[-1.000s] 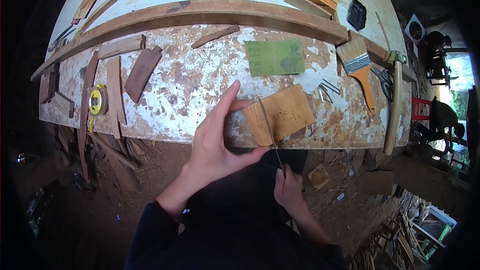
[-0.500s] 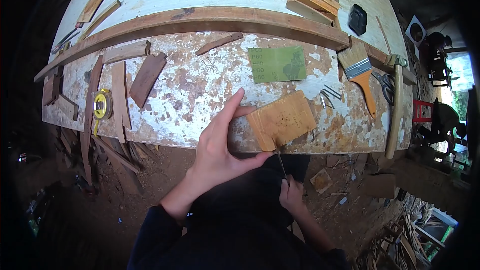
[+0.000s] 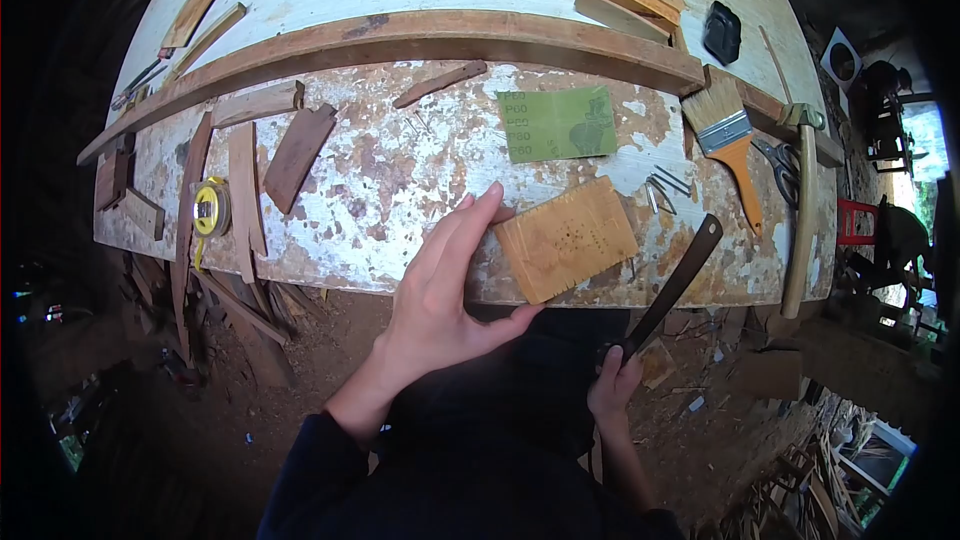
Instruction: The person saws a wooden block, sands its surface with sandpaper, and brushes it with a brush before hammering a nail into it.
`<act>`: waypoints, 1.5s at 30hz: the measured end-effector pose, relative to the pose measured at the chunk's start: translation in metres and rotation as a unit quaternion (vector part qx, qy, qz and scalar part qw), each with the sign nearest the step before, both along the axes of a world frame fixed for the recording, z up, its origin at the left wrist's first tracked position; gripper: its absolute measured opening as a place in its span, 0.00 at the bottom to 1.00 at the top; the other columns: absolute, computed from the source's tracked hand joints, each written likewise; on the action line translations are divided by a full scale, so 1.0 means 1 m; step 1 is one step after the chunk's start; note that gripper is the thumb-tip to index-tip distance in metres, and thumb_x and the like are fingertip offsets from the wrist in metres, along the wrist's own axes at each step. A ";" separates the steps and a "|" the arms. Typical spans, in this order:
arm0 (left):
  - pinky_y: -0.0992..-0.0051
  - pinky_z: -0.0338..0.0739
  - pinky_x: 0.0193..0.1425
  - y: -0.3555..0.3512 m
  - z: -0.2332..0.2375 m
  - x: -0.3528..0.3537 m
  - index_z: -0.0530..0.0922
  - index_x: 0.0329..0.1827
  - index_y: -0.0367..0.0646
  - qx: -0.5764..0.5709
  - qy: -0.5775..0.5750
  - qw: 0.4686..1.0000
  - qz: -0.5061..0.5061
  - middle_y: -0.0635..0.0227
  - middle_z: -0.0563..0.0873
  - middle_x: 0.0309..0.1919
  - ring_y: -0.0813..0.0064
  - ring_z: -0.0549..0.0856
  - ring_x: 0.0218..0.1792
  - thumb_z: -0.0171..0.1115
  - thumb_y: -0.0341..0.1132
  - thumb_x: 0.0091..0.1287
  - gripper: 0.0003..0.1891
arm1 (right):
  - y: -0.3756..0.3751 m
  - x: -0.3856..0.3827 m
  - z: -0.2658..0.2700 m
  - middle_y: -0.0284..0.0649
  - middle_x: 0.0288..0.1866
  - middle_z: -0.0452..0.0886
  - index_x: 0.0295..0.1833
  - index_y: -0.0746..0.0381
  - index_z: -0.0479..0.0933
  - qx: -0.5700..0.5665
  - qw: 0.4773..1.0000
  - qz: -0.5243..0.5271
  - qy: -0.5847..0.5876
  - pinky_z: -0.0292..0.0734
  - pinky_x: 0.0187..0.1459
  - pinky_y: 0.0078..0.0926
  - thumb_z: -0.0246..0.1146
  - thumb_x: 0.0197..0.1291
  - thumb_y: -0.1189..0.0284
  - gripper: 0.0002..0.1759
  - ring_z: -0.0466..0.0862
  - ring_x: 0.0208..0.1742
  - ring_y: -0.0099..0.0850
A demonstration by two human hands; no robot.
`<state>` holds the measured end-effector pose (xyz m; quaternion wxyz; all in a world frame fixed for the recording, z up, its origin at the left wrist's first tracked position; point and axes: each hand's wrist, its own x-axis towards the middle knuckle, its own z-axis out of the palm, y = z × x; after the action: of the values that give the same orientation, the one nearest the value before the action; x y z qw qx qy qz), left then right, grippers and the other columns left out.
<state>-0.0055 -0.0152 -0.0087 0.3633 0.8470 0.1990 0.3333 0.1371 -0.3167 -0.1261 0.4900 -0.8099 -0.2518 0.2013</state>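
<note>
A rectangular light-brown wooden block (image 3: 568, 240) lies at the front edge of the worktable, with small notches along its near edge and dark specks on its face. My left hand (image 3: 440, 275) holds its left end, thumb at the near corner and fingers at the far side. To the right, my right hand (image 3: 615, 385) grips a long dark flat blade (image 3: 678, 282) with a hole near its tip. The blade points up and away, apart from the block; I cannot make out teeth on it. Beyond the block lies green P60 sandpaper (image 3: 558, 124).
Several nails (image 3: 664, 186), a paintbrush (image 3: 728, 145), scissors (image 3: 780, 172) and a hammer (image 3: 800, 210) lie at right. A long wooden beam (image 3: 400, 38) crosses the table. A tape measure (image 3: 210, 208) and wood strips (image 3: 242, 195) are at left.
My right hand has moved right and slightly down, bringing the blade away from the block's near edge and turning its flat side into view. My left hand still holds the block.
</note>
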 end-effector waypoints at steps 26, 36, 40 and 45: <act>0.37 0.55 0.95 0.043 0.049 0.038 0.63 0.94 0.46 0.031 0.142 0.969 -0.201 0.49 0.75 0.79 0.37 0.71 0.84 0.90 0.43 0.52 0.64 | 0.006 -0.007 0.006 0.44 0.36 0.90 0.50 0.67 0.85 -0.001 0.999 0.019 0.032 0.82 0.42 0.32 0.59 0.87 0.68 0.14 0.91 0.36 0.34; 0.49 0.74 0.71 0.006 0.039 0.020 0.62 0.93 0.38 0.070 0.161 0.981 0.089 0.50 0.76 0.59 0.47 0.78 0.62 0.97 0.59 0.43 0.75 | 0.012 -0.006 0.031 0.32 0.29 0.79 0.61 0.65 0.84 0.048 0.997 0.001 0.057 0.73 0.34 0.23 0.60 0.86 0.69 0.13 0.79 0.29 0.19; 0.51 0.75 0.72 0.001 0.045 -0.001 0.63 0.93 0.39 0.019 0.176 0.979 0.100 0.50 0.76 0.59 0.48 0.79 0.61 0.97 0.58 0.45 0.73 | 0.024 0.011 0.073 0.36 0.33 0.84 0.66 0.68 0.83 0.046 0.999 -0.002 0.019 0.79 0.39 0.25 0.62 0.83 0.72 0.15 0.84 0.34 0.23; 0.51 0.77 0.76 0.009 0.036 -0.012 0.72 0.88 0.39 0.053 0.077 0.994 0.063 0.47 0.78 0.70 0.46 0.80 0.71 0.96 0.51 0.50 0.62 | 0.059 0.066 0.131 0.50 0.47 0.92 0.66 0.70 0.83 0.031 0.991 -0.013 -0.133 0.86 0.55 0.38 0.66 0.78 0.76 0.16 0.93 0.48 0.39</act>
<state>-0.0174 -0.0067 0.0270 0.2799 0.8740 0.2609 0.2993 0.2028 -0.2581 0.0052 0.4792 -0.8173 -0.3103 0.0774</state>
